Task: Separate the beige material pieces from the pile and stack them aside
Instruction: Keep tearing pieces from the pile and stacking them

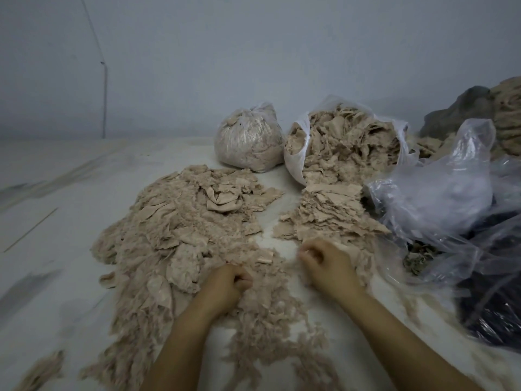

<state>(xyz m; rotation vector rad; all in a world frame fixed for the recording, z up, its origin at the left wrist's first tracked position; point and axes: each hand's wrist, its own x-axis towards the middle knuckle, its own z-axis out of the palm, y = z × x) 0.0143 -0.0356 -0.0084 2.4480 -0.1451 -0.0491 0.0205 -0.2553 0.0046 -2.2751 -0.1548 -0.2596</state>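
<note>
A wide loose pile of beige material pieces (pixel 180 232) spreads over the white surface from the centre to the lower left. A flatter stack of beige pieces (pixel 327 218) lies to its right, below an open bag. My left hand (pixel 228 286) sits at the pile's near edge, fingers curled into the frayed scraps. My right hand (pixel 324 261) is curled at the lower edge of the stack, pinching a bit of beige material. Both forearms reach in from the bottom.
A tied clear bag of scraps (pixel 248 139) and an open bag spilling beige pieces (pixel 346 142) stand at the back. Crumpled clear plastic (pixel 439 190) and a dark bag (pixel 496 300) crowd the right. A grey wall rises behind.
</note>
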